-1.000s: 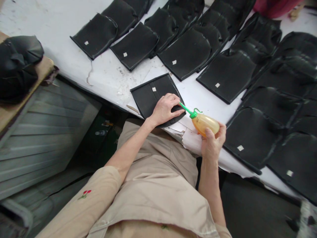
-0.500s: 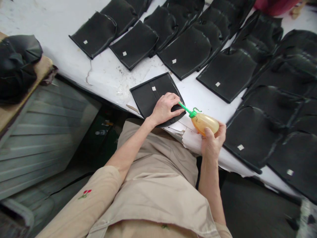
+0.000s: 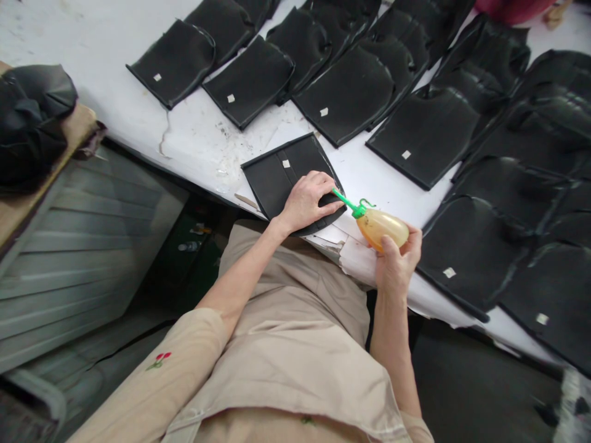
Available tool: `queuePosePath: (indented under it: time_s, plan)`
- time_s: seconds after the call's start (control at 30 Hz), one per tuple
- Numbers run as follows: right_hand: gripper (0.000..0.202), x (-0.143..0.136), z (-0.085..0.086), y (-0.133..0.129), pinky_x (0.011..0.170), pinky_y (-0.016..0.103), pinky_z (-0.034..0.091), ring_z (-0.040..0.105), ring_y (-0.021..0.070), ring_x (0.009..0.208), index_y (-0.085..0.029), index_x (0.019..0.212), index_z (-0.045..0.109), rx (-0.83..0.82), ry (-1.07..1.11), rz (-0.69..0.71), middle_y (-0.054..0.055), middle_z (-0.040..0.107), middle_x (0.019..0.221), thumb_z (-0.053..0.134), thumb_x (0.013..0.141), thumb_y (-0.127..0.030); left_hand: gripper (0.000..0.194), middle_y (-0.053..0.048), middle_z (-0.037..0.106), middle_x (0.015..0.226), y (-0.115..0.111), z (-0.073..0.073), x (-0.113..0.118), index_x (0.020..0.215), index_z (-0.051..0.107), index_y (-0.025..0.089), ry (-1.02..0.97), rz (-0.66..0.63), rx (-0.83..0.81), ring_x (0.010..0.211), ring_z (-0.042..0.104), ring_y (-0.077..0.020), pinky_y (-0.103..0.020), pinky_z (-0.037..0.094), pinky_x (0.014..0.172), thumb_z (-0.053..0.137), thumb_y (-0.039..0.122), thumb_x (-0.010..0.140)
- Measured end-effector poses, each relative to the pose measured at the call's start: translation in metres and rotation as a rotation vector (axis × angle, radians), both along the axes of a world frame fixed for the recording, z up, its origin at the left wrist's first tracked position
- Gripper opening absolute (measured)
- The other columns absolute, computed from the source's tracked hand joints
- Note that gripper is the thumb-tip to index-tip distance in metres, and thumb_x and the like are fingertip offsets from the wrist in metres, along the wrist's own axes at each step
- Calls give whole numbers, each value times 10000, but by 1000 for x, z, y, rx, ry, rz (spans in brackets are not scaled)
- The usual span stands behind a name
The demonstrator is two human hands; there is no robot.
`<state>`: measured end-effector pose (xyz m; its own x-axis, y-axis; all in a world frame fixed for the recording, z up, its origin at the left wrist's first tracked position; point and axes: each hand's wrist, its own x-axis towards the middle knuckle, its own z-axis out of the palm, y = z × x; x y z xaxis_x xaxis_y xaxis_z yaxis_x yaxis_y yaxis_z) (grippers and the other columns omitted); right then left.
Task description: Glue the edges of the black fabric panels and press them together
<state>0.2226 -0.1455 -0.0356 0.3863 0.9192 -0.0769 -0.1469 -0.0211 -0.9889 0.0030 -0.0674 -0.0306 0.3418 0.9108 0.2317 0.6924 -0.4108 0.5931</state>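
Note:
Near the front edge of the white table [image 3: 203, 157] lies a black leather-like piece [image 3: 272, 175] with a small white label. My left hand [image 3: 308, 198] rests on its right part, fingers bent round the curved edge and pressed on it. My right hand [image 3: 401, 258] grips a bulb-shaped squeeze bottle [image 3: 381, 227] of amber liquid, thumb and fingers around its wide end. The bottle's green nozzle points left and touches or nearly touches the piece's edge beside my left fingertips; the exact contact is hidden.
Overlapping rows of similar black pieces [image 3: 346, 92] cover the table's far and right parts. A black bundle [image 3: 34, 120] sits on a wooden surface at the left. A thin strip [image 3: 247, 201] lies near the front edge. A pink object [image 3: 512, 9] stands at the back.

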Motion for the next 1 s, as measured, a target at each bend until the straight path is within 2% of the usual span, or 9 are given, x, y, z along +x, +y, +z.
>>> queuePosePath:
  time_s: [0.57,1.0]
  plan:
    - [534,0,-3,0,806,418,611,688,216,903,-231,1069,577,21,-11,7,17,664,1057,849,633,-376,221,-85,690,1188,0,0,0,1032,704,224,1,2,1,1150,580,-283,-426,444,989,647,410,928]
    - [511,1,-4,0,817,392,600,684,202,911,-226,1082,592,43,15,18,13,667,1075,849,653,-331,220,-87,688,1183,0,1,0,1031,701,216,-6,-3,4,1148,579,-278,-418,436,992,644,403,931]
